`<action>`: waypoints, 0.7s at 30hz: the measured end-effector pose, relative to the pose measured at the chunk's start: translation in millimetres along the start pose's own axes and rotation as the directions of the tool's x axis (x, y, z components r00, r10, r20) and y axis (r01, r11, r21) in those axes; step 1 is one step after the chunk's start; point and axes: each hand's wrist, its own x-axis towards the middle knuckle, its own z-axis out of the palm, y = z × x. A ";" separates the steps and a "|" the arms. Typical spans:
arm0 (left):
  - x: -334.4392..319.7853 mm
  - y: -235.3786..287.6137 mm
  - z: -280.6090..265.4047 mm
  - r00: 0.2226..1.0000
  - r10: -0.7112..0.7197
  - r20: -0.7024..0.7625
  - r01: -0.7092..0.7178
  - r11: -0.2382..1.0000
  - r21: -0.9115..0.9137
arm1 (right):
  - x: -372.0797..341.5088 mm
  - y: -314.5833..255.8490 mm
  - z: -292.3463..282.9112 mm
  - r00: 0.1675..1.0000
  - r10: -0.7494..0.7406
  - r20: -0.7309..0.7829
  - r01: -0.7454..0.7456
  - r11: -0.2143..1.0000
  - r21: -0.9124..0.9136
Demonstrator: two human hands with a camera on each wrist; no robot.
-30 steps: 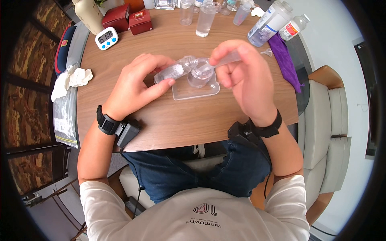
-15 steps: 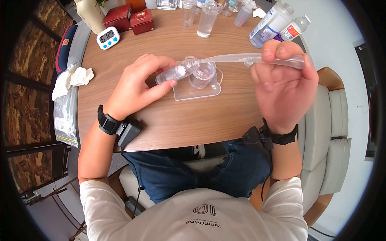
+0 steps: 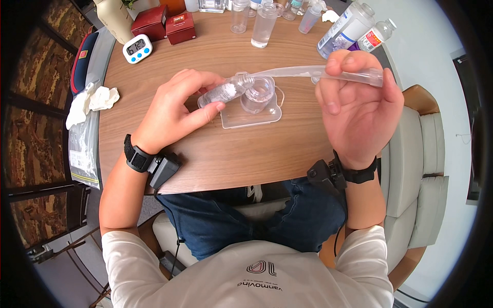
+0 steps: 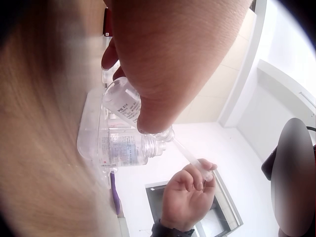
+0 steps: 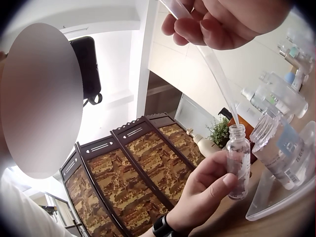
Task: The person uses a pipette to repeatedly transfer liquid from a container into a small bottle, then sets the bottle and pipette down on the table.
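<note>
The left hand (image 3: 172,105) grips a small clear bottle (image 3: 224,93) with white bits inside, tilted with its mouth toward the right. Between the curled fingers and thumb of the right hand (image 3: 359,108) is the wide end of a translucent plastic dropper (image 3: 303,73). Its thin tip is at the small bottle's mouth, as the right wrist view also shows for the dropper (image 5: 217,69) and bottle (image 5: 238,168). Just beside the small bottle, a wider clear open jar (image 3: 255,100) stands on a clear plastic tray (image 3: 246,123).
A white timer (image 3: 137,49) and red boxes (image 3: 180,28) stand at the back left. Behind the tray is a clear cup of liquid (image 3: 263,28); larger bottles (image 3: 339,33) lean at the back right. Crumpled tissue (image 3: 102,98) lies at the left edge.
The right hand has moved right and away from the jar, and the dropper's tip has gone from the jar to the small bottle's mouth. The left hand has barely moved.
</note>
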 end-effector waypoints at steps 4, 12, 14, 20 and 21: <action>-0.5 0.7 -0.2 1.000 -0.005 0.002 0.005 1.000 0.001 | -0.3 0.7 -0.3 1.000 0.001 0.010 -0.001 1.000 0.001; -1.0 -2.6 1.4 0.999 0.029 -0.015 -0.029 0.999 0.019 | -1.2 -2.3 3.0 0.998 -0.001 -0.060 0.001 1.000 0.001; -1.9 -2.3 1.0 1.000 0.016 -0.018 -0.016 1.000 0.027 | -1.0 -6.8 0.1 0.998 -0.038 -0.046 0.038 0.999 -0.004; -0.7 -2.1 2.0 0.999 -0.015 -0.042 0.016 1.000 0.018 | -2.1 17.3 16.0 0.979 0.165 -0.122 -0.196 0.929 -0.315; -0.5 -1.0 1.6 0.999 -0.018 -0.040 0.018 1.000 0.013 | -1.4 21.8 21.7 0.965 0.223 -0.136 -0.257 0.903 -0.344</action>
